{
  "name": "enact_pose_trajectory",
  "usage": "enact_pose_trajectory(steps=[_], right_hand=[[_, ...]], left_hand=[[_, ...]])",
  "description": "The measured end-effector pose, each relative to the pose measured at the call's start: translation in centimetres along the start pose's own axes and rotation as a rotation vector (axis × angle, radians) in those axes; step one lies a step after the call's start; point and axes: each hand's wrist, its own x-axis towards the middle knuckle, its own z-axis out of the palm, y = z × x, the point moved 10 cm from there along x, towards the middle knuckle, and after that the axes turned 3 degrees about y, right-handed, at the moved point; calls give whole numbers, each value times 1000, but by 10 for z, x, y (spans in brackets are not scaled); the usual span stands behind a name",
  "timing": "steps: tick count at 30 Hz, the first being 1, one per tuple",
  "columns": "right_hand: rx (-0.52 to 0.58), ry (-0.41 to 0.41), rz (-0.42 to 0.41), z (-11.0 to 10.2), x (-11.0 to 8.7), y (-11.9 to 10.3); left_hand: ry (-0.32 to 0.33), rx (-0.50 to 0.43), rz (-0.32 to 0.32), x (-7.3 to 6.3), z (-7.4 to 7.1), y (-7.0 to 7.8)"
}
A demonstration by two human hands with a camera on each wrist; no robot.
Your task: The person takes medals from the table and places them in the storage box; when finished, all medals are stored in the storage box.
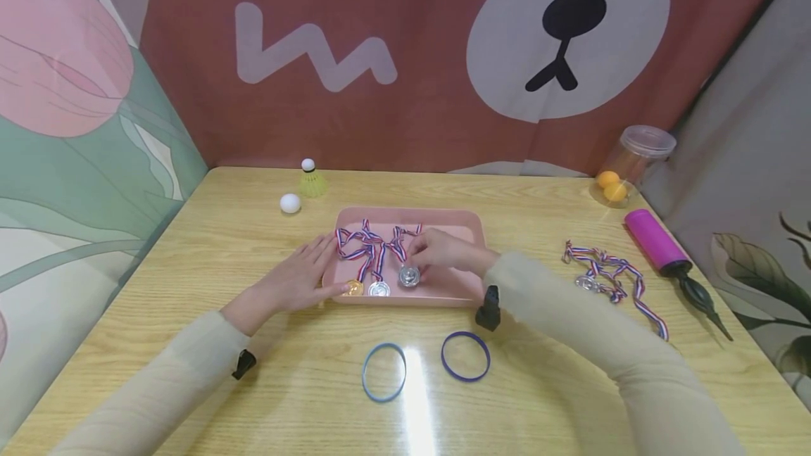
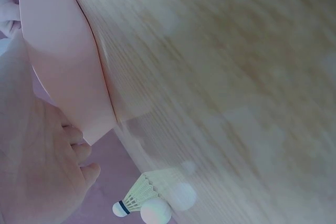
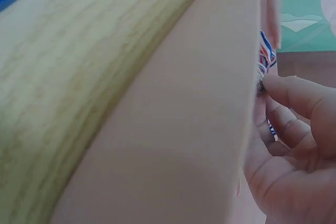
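A pink tray [image 1: 453,288] holds a gold medal [image 1: 355,288], a silver medal [image 1: 379,290] and another silver medal [image 1: 409,276], lined up along its near side with red, white and blue ribbons [image 1: 370,245] behind them. My right hand [image 1: 446,250] pinches the rightmost silver medal at its edge between thumb and fingers. In the right wrist view the tray's wall [image 3: 173,114] hides most of that medal. With fingers straight, my left hand [image 1: 294,280] rests at the tray's left rim, its thumb by the gold medal; the left wrist view shows its fingertips [image 2: 90,173] spread past the tray's corner.
Another medal [image 1: 588,283] with tangled ribbons lies right of the tray, near a pink pump [image 1: 657,239] and a clear jar [image 1: 636,160] of orange balls. Back left are a shuttlecock [image 1: 312,180] and a white ball [image 1: 290,203]. Light blue [image 1: 365,380] and dark blue wristbands [image 1: 486,357] lie in front.
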Motion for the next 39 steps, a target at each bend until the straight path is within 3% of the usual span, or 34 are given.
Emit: enact_pose_trajectory(steps=[11, 20, 39], right_hand=[[0, -54, 35, 15, -2, 7], [-120, -46, 25, 21, 2, 10], [-169, -50, -10, 20, -2, 0]], left_hand=[[16, -7, 2, -1, -3, 1], [1, -4, -2, 0, -1, 1], [6, 9, 9, -1, -2, 2]])
